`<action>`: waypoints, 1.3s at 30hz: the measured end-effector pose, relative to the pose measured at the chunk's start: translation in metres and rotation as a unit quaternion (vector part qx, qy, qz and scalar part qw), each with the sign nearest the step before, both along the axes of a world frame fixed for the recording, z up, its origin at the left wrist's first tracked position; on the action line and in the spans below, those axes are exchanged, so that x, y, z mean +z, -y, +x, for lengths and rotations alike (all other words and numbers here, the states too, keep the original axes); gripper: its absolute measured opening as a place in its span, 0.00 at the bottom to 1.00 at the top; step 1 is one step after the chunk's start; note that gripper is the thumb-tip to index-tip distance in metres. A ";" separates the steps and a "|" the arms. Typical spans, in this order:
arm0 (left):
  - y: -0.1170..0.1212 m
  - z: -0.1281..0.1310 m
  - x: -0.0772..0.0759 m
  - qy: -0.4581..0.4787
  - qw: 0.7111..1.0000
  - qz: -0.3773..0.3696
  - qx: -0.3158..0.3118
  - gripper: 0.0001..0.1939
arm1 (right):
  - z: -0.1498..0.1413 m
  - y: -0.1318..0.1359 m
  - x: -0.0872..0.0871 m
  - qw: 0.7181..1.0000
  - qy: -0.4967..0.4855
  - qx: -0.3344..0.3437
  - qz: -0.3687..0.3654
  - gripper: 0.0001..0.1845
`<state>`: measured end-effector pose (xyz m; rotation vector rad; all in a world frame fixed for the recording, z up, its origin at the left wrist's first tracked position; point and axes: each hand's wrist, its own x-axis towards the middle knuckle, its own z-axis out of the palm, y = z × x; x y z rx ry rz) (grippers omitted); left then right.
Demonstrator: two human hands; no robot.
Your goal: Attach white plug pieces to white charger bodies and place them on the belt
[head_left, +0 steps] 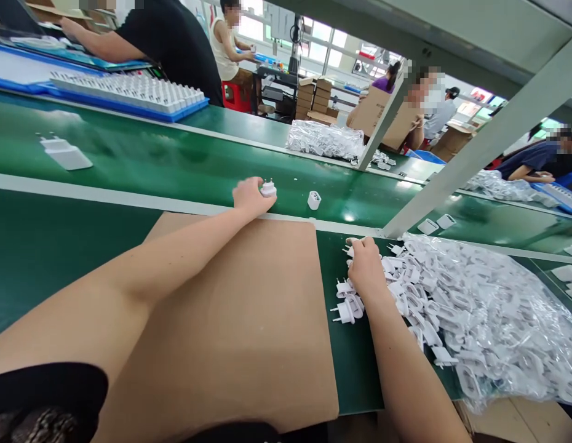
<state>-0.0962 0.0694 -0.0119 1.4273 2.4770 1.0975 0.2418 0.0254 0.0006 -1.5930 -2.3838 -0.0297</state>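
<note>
Green belt [184, 161] beyond the desk [355, 375]; left hand [253, 198] grips a plug [268, 189] (prongs up), right hand [365, 266] curls over loose plugs [348, 307].

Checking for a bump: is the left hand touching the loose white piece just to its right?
Apart. The head view shows bare green surface between the left hand and the white piece.

bag [512, 320]: cut at right edge | plug [349, 251] at right grip [366, 267]: partly hidden
</note>
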 end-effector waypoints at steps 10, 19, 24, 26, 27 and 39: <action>-0.055 0.091 0.014 0.019 0.991 -0.103 -0.085 0.40 | 0.004 0.001 0.002 0.995 -0.069 0.010 -0.071 0.27; 0.005 0.082 0.014 0.012 0.967 -0.034 -0.253 0.31 | -0.006 0.023 0.032 0.702 -0.605 0.072 -0.368 0.27; 0.105 0.083 0.008 0.010 0.917 -0.018 -0.398 0.29 | -0.013 0.033 0.039 0.640 -0.651 0.060 -0.404 0.22; 0.132 0.086 0.005 0.029 0.905 -0.029 -0.424 0.28 | -0.018 0.036 0.036 0.646 -0.641 0.053 -0.410 0.28; 0.141 0.087 0.002 0.047 0.900 -0.030 -0.433 0.28 | -0.020 0.039 0.034 0.653 -0.631 0.054 -0.415 0.30; 0.154 0.091 -0.012 0.202 0.879 0.049 -0.429 0.15 | -0.041 0.064 0.024 0.797 -0.518 0.107 -0.292 0.26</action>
